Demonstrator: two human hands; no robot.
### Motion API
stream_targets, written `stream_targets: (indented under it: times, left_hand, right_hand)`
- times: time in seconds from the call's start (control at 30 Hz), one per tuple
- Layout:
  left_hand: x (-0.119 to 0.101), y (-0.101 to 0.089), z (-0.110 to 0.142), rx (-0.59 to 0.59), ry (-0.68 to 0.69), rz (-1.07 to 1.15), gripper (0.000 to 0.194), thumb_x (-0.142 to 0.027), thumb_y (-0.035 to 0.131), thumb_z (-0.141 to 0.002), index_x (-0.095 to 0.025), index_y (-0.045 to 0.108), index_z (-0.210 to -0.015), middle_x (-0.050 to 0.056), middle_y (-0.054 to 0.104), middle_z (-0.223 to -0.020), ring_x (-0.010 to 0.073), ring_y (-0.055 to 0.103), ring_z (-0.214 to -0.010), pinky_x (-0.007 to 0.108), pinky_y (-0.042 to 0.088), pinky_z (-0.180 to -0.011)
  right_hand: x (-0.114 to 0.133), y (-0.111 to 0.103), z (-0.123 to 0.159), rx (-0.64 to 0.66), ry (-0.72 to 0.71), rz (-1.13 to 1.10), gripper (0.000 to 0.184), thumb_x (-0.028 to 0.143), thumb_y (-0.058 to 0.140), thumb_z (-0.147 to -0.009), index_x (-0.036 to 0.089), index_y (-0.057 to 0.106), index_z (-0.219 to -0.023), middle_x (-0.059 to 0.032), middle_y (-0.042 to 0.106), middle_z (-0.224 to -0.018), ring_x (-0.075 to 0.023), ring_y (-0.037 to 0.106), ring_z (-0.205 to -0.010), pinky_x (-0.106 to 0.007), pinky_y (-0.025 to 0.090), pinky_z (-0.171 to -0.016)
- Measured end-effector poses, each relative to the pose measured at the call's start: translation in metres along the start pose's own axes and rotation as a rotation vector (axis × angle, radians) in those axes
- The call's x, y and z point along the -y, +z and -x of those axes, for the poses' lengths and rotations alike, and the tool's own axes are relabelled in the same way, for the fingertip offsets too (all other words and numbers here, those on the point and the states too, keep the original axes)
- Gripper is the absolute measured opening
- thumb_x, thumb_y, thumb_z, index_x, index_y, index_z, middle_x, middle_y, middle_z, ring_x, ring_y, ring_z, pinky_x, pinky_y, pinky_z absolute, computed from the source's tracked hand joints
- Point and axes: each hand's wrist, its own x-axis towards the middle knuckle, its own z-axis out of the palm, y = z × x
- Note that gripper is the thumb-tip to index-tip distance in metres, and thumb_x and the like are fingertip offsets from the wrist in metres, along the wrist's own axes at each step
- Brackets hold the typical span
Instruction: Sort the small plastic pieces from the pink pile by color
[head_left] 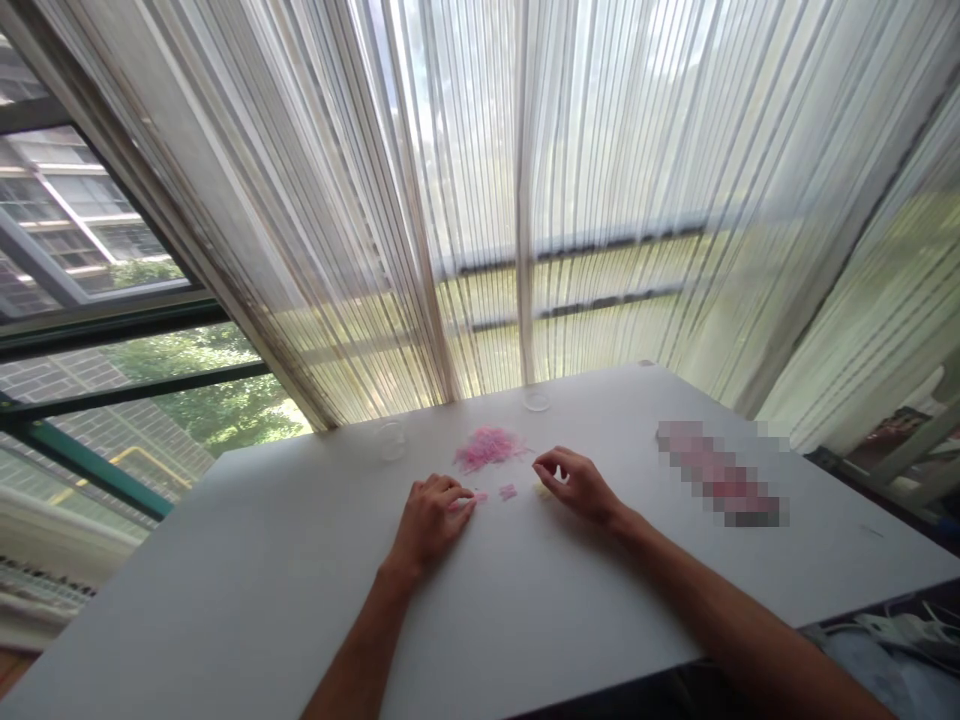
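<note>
My left hand (433, 517) rests on the white table (247, 590) with fingers curled; a small pink piece (466, 500) shows at its fingertips. My right hand (576, 484) lies a little to the right, thumb and fingers pinched together; what they hold is too small to make out. Between the hands lies another small pink piece (508, 491). Just beyond them sits a loose pile of small pink pieces (489, 447).
Two clear shallow dishes stand behind the pile, one at the left (391, 440) and one near the curtain (536, 401). A blurred pink-and-dark object (718, 474) lies at the right. Sheer curtains (480, 200) hang along the table's far edge.
</note>
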Motion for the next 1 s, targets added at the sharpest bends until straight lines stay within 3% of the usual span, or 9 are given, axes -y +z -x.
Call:
stream_targets:
  times: [0.43, 1.0]
  left_hand:
    - [-0.006, 0.001, -0.001, 0.018, 0.009, -0.011, 0.016, -0.026, 0.060, -0.087, -0.022, 0.072, -0.097, 0.005, 0.074, -0.093, 0.0204, 0.063, -0.084, 0.036, 0.040, -0.081]
    - [-0.008, 0.001, -0.001, 0.000, 0.020, -0.003, 0.017, -0.028, 0.058, -0.088, -0.022, 0.073, -0.095, 0.006, 0.075, -0.092, 0.0195, 0.062, -0.081, 0.036, 0.041, -0.080]
  right_hand:
    - [-0.015, 0.002, -0.009, -0.074, 0.216, -0.016, 0.024, 0.037, 0.054, -0.085, 0.018, 0.067, -0.079, -0.0033, 0.067, -0.073, -0.0148, 0.059, -0.063, -0.027, 0.049, -0.061]
    - [-0.014, 0.003, -0.010, -0.048, 0.231, -0.016, 0.026, 0.038, 0.052, -0.084, 0.018, 0.068, -0.079, -0.0037, 0.067, -0.072, -0.0156, 0.059, -0.064, -0.028, 0.049, -0.063]
